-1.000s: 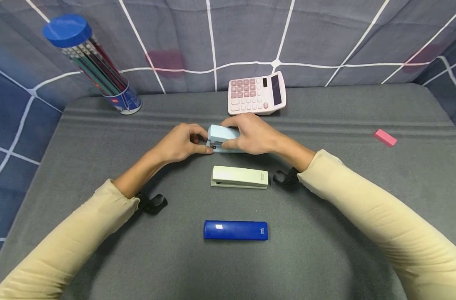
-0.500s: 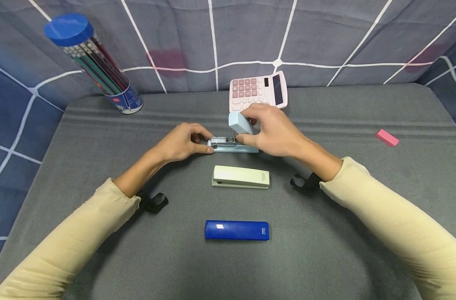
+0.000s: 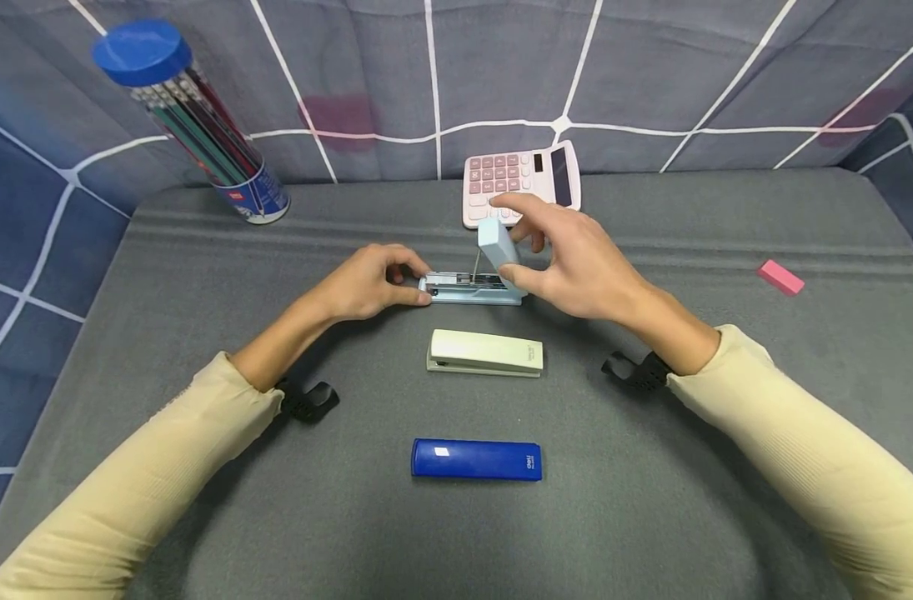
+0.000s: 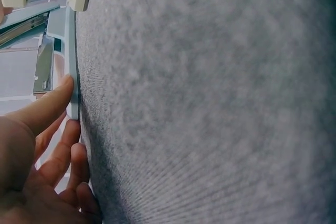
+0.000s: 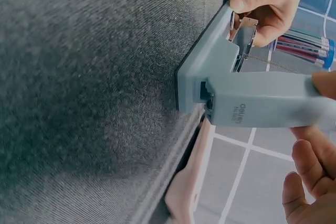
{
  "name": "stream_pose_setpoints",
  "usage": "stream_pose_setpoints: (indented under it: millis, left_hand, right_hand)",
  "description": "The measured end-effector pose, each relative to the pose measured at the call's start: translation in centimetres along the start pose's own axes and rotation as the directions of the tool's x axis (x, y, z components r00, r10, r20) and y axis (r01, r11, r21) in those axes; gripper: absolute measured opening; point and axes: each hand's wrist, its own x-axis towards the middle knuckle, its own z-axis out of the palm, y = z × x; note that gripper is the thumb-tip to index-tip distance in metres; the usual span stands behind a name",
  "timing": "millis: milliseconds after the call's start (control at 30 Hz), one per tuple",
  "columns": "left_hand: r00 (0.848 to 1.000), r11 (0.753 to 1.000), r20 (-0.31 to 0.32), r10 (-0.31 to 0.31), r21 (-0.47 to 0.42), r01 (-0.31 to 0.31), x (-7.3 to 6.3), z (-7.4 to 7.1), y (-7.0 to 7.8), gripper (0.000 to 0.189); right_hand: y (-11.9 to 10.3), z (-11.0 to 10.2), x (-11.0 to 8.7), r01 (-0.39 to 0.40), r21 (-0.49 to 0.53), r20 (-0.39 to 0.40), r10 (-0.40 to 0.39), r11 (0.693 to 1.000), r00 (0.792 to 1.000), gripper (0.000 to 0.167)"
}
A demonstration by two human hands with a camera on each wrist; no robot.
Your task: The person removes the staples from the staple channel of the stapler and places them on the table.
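Observation:
A light blue stapler [image 3: 467, 294] stands on the grey cloth, its top cover [image 5: 262, 100] swung up steeply from the base. The metal staple channel lies exposed, and a thin spring runs up from it, as the right wrist view shows. My left hand [image 3: 366, 283] pinches the front end of the base between thumb and fingers. At the raised cover's free end, my right hand [image 3: 587, 262] holds it between thumb and fingers. Nearer to me lie a pale green stapler [image 3: 486, 352], closed, and a dark blue stapler [image 3: 476, 460] seen from above.
Behind the right hand a pink and white calculator [image 3: 494, 179] leans at the back edge. A clear tub of pencils [image 3: 201, 133] with a blue lid stands at back left. On the right lies a pink eraser [image 3: 781, 277]. Gridded cloth [image 3: 381, 67] hangs behind.
My right hand has lifted the light blue stapler's cover up and back to the right, uncovering the staple channel. The left hand has stayed at the front end of the base.

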Motion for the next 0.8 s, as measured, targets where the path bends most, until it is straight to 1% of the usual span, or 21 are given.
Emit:
stream_pose_setpoints:
  millis: [67, 167, 200, 267, 500, 600, 800]
  left_hand:
    - [1.0, 1.0, 0.004, 0.002, 0.0, -0.002, 0.0, 0.0, 0.1, 0.03]
    - [1.0, 1.0, 0.005, 0.006, 0.005, -0.006, 0.1, 0.0, 0.2, 0.029]
    - [1.0, 1.0, 0.006, 0.007, 0.008, -0.007, 0.1, 0.0, 0.2, 0.029]
    - [1.0, 1.0, 0.009, 0.011, 0.014, -0.012, 0.1, 0.0, 0.3, 0.029]
    - [1.0, 1.0, 0.017, 0.008, 0.023, -0.009, 0.1, -0.1, 0.5, 0.029]
    - [1.0, 1.0, 0.02, 0.005, 0.023, -0.006, 0.0, -0.1, 0.5, 0.029]
    - [1.0, 1.0, 0.018, 0.0, 0.019, 0.0, -0.1, -0.1, 0.4, 0.028]
  right_hand:
    - [0.2, -0.1, -0.2, 0.083, -0.024, 0.005, -0.083, 0.996, 0.997, 0.064]
    - [0.4, -0.1, -0.3, 0.201, -0.052, 0.009, -0.2, 0.978, 0.98, 0.059]
    - [0.5, -0.1, -0.4, 0.225, -0.054, 0.008, -0.225, 0.973, 0.974, 0.056]
    - [0.6, -0.3, -0.6, 0.242, -0.046, 0.0, -0.243, 0.969, 0.97, 0.052]
    - [1.0, -1.3, -1.5, 0.18, -0.048, -0.057, -0.183, 0.982, 0.982, 0.047]
    - [1.2, -1.9, -2.1, 0.133, -0.047, -0.092, -0.137, 0.99, 0.986, 0.044]
    - [2.1, -2.8, -4.1, 0.02, -0.05, -0.164, -0.028, 0.999, 0.986, 0.048]
